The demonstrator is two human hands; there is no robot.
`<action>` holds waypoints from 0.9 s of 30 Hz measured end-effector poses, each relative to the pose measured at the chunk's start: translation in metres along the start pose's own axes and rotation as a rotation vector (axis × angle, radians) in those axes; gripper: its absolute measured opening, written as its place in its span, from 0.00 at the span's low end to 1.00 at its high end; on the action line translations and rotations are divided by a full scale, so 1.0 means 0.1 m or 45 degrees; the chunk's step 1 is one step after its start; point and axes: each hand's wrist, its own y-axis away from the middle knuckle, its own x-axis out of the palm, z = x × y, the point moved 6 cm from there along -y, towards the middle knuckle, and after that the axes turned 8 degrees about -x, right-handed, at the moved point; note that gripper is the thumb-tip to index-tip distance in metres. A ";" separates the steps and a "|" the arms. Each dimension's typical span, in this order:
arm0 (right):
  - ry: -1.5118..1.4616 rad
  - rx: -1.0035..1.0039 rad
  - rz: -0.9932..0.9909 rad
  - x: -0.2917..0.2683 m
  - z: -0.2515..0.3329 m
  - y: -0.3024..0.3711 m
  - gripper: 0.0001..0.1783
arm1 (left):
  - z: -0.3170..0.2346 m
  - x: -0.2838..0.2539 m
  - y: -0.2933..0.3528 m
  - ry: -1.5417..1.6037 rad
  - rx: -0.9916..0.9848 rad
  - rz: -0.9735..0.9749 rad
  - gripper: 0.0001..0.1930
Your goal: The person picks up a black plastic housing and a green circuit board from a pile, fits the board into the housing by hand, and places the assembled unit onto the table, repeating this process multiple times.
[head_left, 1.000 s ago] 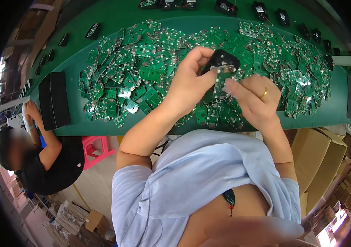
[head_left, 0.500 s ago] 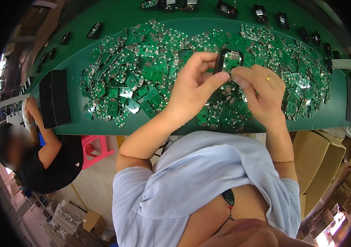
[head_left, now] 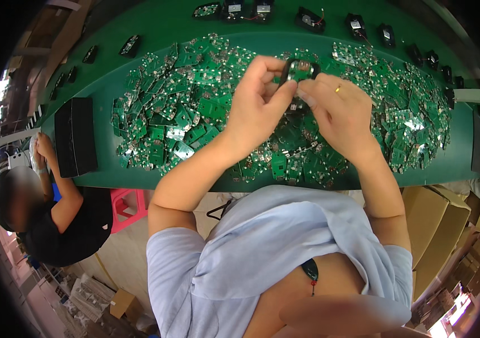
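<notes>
A small black plastic casing (head_left: 315, 69) with a green circuit board (head_left: 300, 74) inside it is held up over the middle of the table. My left hand (head_left: 251, 110) grips it from the left, thumb on the near side and fingers curled behind. Against its right and near side, the fingers of my right hand (head_left: 341, 115) are pinched together; a ring is on one finger. Whether a small part sits between those fingertips is hidden. Loose green circuit boards (head_left: 211, 106) lie in a broad heap under and around both hands.
Several black casings (head_left: 310, 19) stand in a row along the far green surface. A black box (head_left: 75, 137) is at the table's left end. Beyond it sits a co-worker (head_left: 43, 219), near a pink stool (head_left: 129, 208). Cardboard boxes (head_left: 434, 236) stand at the lower right.
Both hands and the casing have shifted a little to the left and away from me. My right fingers stay at the casing's near right side.
</notes>
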 end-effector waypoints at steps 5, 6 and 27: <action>-0.750 0.690 -0.483 0.22 -0.62 -0.26 0.20 | -0.25 -0.24 -0.65 0.076 0.312 -0.085 0.11; -0.882 0.724 -0.357 0.36 -0.78 -0.34 0.19 | -0.22 -0.24 -0.88 0.075 0.248 -0.055 0.12; -0.287 0.374 0.136 0.92 -1.38 -0.89 0.23 | -0.15 -1.18 -1.85 -1.258 0.152 -0.290 0.09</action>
